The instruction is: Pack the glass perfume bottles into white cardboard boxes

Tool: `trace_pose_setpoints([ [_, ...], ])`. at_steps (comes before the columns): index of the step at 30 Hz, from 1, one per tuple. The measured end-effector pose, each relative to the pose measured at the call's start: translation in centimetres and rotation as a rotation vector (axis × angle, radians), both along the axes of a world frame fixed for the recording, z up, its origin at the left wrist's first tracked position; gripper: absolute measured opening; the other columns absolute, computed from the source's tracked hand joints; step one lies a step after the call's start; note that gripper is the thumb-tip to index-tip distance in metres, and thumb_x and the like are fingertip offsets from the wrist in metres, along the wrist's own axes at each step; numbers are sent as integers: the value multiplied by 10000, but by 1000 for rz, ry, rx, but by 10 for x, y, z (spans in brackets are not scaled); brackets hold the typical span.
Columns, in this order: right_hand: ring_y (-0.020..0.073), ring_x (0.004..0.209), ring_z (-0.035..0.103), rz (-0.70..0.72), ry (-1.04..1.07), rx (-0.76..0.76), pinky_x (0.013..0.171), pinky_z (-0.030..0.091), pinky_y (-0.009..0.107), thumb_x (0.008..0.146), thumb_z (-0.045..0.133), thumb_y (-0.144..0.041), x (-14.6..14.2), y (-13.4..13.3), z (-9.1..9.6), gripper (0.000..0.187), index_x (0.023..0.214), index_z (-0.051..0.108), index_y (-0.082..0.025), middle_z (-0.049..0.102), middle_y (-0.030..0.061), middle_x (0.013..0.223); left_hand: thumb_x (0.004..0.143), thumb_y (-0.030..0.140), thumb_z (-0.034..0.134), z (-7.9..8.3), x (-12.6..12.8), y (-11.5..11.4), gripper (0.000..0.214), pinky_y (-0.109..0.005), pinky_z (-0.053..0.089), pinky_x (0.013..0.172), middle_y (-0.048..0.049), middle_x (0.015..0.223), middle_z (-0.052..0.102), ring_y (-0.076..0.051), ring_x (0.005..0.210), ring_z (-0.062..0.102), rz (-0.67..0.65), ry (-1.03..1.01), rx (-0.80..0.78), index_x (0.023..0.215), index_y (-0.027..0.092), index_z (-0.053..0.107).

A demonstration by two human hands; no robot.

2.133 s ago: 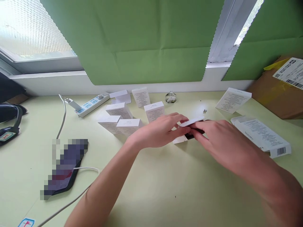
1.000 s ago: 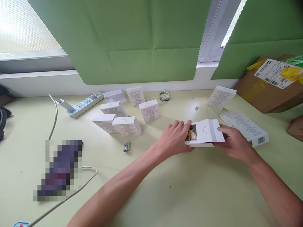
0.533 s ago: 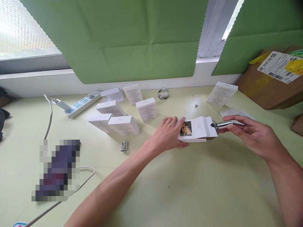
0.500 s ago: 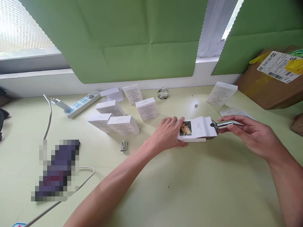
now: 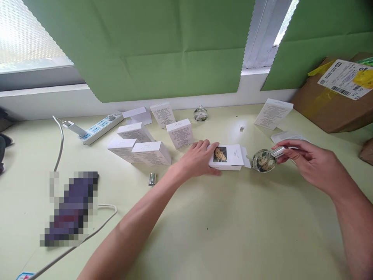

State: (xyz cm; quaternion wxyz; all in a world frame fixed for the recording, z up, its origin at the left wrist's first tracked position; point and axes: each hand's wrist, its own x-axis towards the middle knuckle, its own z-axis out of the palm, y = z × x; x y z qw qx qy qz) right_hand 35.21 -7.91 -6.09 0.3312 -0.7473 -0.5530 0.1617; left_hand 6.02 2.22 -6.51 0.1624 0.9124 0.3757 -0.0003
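Note:
My left hand (image 5: pixel 201 158) is closed round a white perfume box (image 5: pixel 234 156) that lies on its side, a flower picture on its upper face. Its flap end is open and points right. My right hand (image 5: pixel 305 159) grips a round glass perfume bottle (image 5: pixel 264 161) by its silver cap (image 5: pixel 279 152). The bottle is tilted and sits just outside the open end of the box, beside the flap. Behind them on the table are a small silver part (image 5: pixel 241 128) and another glass bottle (image 5: pixel 201 114) without a cap.
Several white boxes (image 5: pixel 151 152) stand at left centre, with a loose silver cap (image 5: pixel 152 179) in front. A power strip (image 5: pixel 100 130), a cable (image 5: pixel 107 225) and a pixelated dark object (image 5: pixel 71 210) lie left. One white box (image 5: pixel 274 114) and a brown carton (image 5: pixel 329 101) stand at back right.
The perfume bottle has come out of the box's open end. My left hand has shifted the box a little to the left, and a gap now shows between them.

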Motion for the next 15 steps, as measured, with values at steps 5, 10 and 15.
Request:
trace_pose_setpoints([
  [5, 217, 862, 712, 205, -206, 14, 816, 459, 311, 955, 492, -238, -3, 11, 21, 177, 1070, 624, -263, 731, 69, 968, 736, 652, 687, 8, -3, 1, 920, -409, 406, 1038, -89, 1327, 489, -307, 1265, 450, 16, -78, -195, 1495, 294, 309],
  [10, 182, 704, 607, 211, -353, -3, 671, 458, 302, 917, 618, -353, 1, 12, 33, 270, 1184, 633, -315, 714, 59, 1077, 707, 678, 693, 15, -10, 3, 930, -389, 460, 995, -60, 1429, 450, -300, 1334, 438, 45, -167, -379, 1493, 378, 296],
  [15, 220, 948, 665, 494, -348, 362, 877, 498, 362, 889, 674, -272, -24, -16, 40, 240, 1106, 667, -373, 653, 19, 1205, 707, 623, 747, 31, -13, 3, 900, -369, 503, 929, -56, 1408, 517, -276, 1237, 551, -73, -253, -612, 1473, 363, 353],
])
